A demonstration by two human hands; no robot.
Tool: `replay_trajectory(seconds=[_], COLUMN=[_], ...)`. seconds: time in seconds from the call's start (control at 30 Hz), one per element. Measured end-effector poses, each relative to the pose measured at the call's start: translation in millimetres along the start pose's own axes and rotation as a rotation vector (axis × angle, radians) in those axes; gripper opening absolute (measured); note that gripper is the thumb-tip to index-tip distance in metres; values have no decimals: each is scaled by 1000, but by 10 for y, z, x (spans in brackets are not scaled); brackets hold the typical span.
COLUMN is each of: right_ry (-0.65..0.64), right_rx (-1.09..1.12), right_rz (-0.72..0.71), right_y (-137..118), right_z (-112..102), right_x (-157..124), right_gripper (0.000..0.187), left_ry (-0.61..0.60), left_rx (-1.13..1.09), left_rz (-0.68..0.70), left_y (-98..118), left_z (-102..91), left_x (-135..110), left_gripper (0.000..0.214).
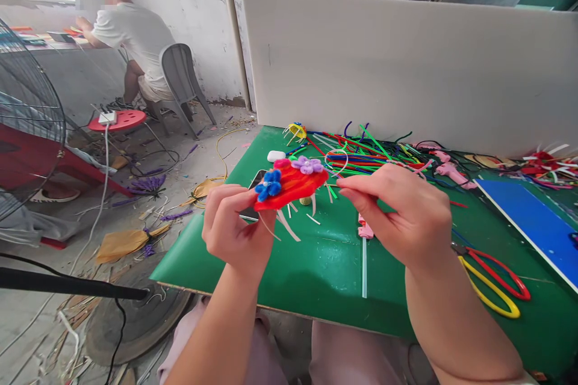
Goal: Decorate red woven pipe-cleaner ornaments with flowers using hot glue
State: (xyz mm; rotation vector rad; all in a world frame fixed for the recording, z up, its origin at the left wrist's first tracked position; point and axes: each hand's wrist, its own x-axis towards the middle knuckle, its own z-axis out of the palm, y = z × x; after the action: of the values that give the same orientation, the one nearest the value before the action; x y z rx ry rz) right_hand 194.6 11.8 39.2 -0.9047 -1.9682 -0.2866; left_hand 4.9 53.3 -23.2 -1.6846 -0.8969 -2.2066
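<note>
My left hand (239,222) pinches the left edge of a fuzzy red pipe-cleaner piece (293,187), held above the table. A blue pipe-cleaner flower (268,185) sits on its left side, and a lilac flower (307,164) on its far edge. Pale strips (288,225) hang from underneath. To the right of the piece, my right hand (397,210) is closed, thumb against forefinger, on a thin strand (333,175) that runs toward the lilac flower. Whether the strand joins the flower, I cannot tell.
On the green table (316,289) lie loose pipe cleaners (374,159), a pink glue gun (365,228) with a clear stick, red-and-yellow scissors (494,283) and a blue board (533,216). A white panel (406,72) stands behind. Another person (135,36) sits at the far left.
</note>
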Motion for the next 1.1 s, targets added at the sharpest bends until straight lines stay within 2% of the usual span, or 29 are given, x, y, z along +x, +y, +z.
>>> replay_trajectory(seconds=[0.07,0.13,0.23,0.3,0.33,0.4,0.53,0.63,0.8,1.1], right_ry=[-105,-240,-511,-613,-608,-511,-238,-147,-208,-192], right_rx=[-146,-307,-503,-506,-444,-192,521,849,1001,1099], right_rz=[-46,-13,204,323,365,465,709,777,772,754], right_y=[111,240,445,547,576,586,497,441,391,333], right_z=[-15,-11,3,-5,-16,-45,-75,-59,-40,-21], right_x=[-4,-21,-52,-53,-44,-14,44,53,56,78], right_gripper=[10,11,17,17,17,13,9,8,12,24], left_ry=[29,66,95,92,89,85,80,77,72,73], left_rx=[-20,-17,-4,-16,-25,-39,-31,-31,-39,-50], left_rz=[-65,-119,-161,-173,-175,-183,-186,-174,-181,-181], left_y=[14,25,34,38,39,41,35,20,3,20], left_z=[5,12,20,24,25,26,24,21,13,29], left_x=[8,18,25,24,22,17,15,16,15,20], left_gripper=[15,16,17,16,15,14,14,14,14,14])
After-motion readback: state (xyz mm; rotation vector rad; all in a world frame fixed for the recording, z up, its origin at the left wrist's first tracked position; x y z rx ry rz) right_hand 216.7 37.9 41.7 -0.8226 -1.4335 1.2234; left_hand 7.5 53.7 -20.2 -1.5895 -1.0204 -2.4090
